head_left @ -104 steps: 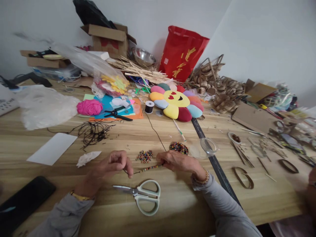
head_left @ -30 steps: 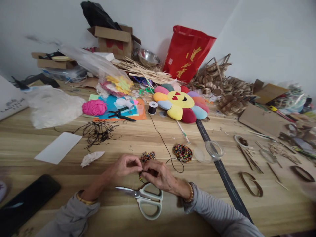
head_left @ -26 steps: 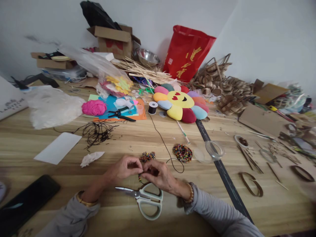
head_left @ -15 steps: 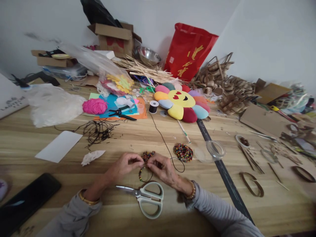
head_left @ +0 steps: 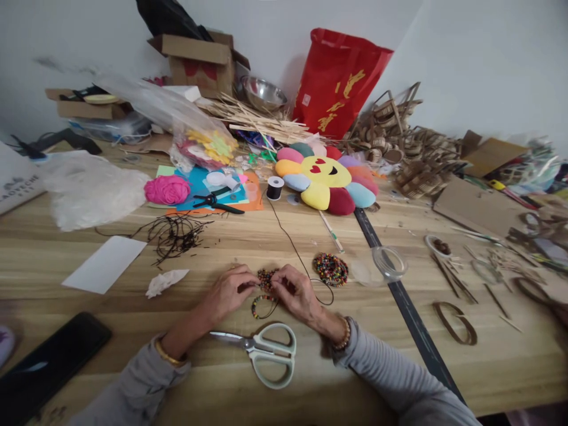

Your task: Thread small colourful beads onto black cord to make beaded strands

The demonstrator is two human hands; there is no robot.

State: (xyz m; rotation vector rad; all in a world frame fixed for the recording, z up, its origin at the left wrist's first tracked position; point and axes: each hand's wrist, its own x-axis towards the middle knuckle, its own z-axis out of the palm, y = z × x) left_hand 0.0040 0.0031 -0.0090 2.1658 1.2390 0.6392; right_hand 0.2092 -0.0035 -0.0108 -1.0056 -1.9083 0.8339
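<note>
My left hand (head_left: pixel 231 291) is closed in a pinch at the left edge of a small heap of multicoloured beads (head_left: pixel 267 278); whatever its fingertips hold is too small to make out. On the heap's right side, my right hand (head_left: pixel 296 294) pinches a thin black cord (head_left: pixel 290 238) that runs back to a spool (head_left: pixel 275 188). Below the fingers, a short curved strand of threaded beads (head_left: pixel 255 307) hangs or lies near the table. Open-bladed scissors (head_left: pixel 271 355) with pale handles lie just in front of both hands.
A coiled pile of bead strings (head_left: pixel 331 269) lies right of my hands, beside a clear round container (head_left: pixel 389 264). To the left are crumpled tissue (head_left: pixel 166 282), white paper (head_left: pixel 105 264), tangled black cord (head_left: pixel 177 236) and a black phone (head_left: pixel 53 361). A flower cushion (head_left: pixel 331 177) sits behind.
Both hands have shifted slightly away from me, toward the bead heap, and their fingertips are a little farther apart. The view has moved slightly.
</note>
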